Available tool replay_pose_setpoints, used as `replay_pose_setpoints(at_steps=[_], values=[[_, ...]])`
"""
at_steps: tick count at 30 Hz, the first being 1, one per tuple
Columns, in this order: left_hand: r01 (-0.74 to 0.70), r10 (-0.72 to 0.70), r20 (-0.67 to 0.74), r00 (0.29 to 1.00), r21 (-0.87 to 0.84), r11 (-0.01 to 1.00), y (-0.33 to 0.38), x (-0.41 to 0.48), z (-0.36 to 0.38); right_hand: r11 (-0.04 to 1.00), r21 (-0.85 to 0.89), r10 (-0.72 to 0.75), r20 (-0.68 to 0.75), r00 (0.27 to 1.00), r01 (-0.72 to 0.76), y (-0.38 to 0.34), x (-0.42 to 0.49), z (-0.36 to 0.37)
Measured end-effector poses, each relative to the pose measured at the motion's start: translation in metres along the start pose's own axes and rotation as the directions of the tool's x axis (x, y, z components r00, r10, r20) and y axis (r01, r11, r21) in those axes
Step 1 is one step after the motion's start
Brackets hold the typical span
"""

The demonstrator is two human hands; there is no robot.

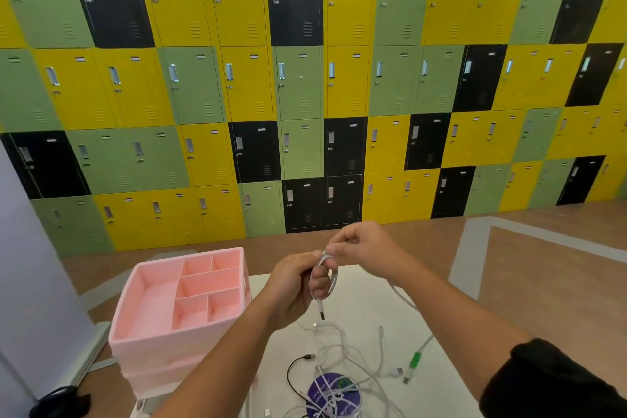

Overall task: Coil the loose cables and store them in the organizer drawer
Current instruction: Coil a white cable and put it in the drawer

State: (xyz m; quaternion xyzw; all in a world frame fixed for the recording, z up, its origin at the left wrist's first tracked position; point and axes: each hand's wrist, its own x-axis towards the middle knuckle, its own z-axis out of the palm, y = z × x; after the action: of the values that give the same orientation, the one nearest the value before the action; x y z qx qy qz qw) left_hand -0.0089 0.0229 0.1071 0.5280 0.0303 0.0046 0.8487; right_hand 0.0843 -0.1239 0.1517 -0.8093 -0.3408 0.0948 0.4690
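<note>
Above the white table (366, 299), a left hand (298, 285) grips a half-wound white cable (334, 282), its plug dangling; the right hand (359, 246) pinches the top of the loop; coiling appears under way; more loose cables (342, 356) lie tangled nearer; the pink organizer (135, 302) waits at left; next, the trailing slack likely needs winding in.
</note>
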Motion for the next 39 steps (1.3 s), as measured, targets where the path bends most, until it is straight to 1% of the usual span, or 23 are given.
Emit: replay_pose_setpoints(at_steps=[3,7,12,15,17,21,23,26,28,30,33,35,37,39], values=[[-0.017,0.017,-0.006,1.000,0.030,0.999,-0.003,0.001,-0.002,0.998,0.065,0.007,0.002,1.000,-0.008,0.003,-0.006,0.004],[-0.017,0.019,-0.045,0.999,0.044,0.999,-0.006,0.001,-0.003,0.997,0.071,0.010,0.003,1.000,-0.010,0.004,-0.008,0.009],[-0.035,0.043,-0.175,0.984,0.045,0.998,-0.002,0.002,0.003,0.995,0.095,0.018,0.011,1.000,-0.019,0.000,-0.010,0.012],[-0.033,0.033,-0.212,0.977,0.003,0.999,-0.001,0.004,0.003,0.992,0.111,0.054,0.007,0.999,-0.054,-0.001,-0.010,0.016],[-0.020,0.017,-0.200,0.980,-0.015,1.000,0.001,0.004,0.001,0.982,0.159,0.100,0.039,0.994,-0.105,0.001,-0.010,0.018],[-0.026,0.024,-0.174,0.984,-0.012,1.000,0.003,0.002,-0.005,0.934,0.279,0.182,0.169,0.969,-0.224,0.007,-0.008,0.019],[-0.024,0.010,-0.151,0.989,-0.096,0.995,0.004,0.003,-0.006,0.925,0.300,0.187,0.178,0.966,-0.234,0.007,-0.008,0.022],[-0.038,0.002,-0.122,0.992,-0.297,0.954,0.008,0.007,-0.005,0.912,0.334,0.196,0.153,0.969,-0.237,0.010,-0.008,0.029],[-0.091,0.028,-0.160,0.987,-0.405,0.910,0.012,0.009,-0.003,0.912,0.322,0.217,0.149,0.965,-0.255,0.014,-0.010,0.035],[-0.177,0.076,-0.231,0.970,-0.457,0.872,0.017,0.014,-0.003,0.920,0.275,0.242,0.164,0.956,-0.280,0.019,-0.013,0.044],[-0.311,0.160,-0.367,0.916,-0.402,0.861,0.020,0.020,-0.004,0.942,0.177,0.247,0.212,0.946,-0.286,0.025,-0.022,0.060],[-0.352,0.200,-0.414,0.888,-0.333,0.875,0.017,0.022,-0.004,0.966,0.072,0.221,0.270,0.937,-0.248,0.023,-0.030,0.068],[-0.359,0.253,-0.434,0.865,-0.181,0.916,0.011,0.023,-0.008,0.978,-0.025,0.204,0.321,0.925,-0.207,0.016,-0.034,0.070],[-0.329,0.327,-0.426,0.844,0.071,0.942,0.001,0.025,-0.015,0.981,-0.146,0.173,0.331,0.927,-0.131,0.005,-0.030,0.064]])
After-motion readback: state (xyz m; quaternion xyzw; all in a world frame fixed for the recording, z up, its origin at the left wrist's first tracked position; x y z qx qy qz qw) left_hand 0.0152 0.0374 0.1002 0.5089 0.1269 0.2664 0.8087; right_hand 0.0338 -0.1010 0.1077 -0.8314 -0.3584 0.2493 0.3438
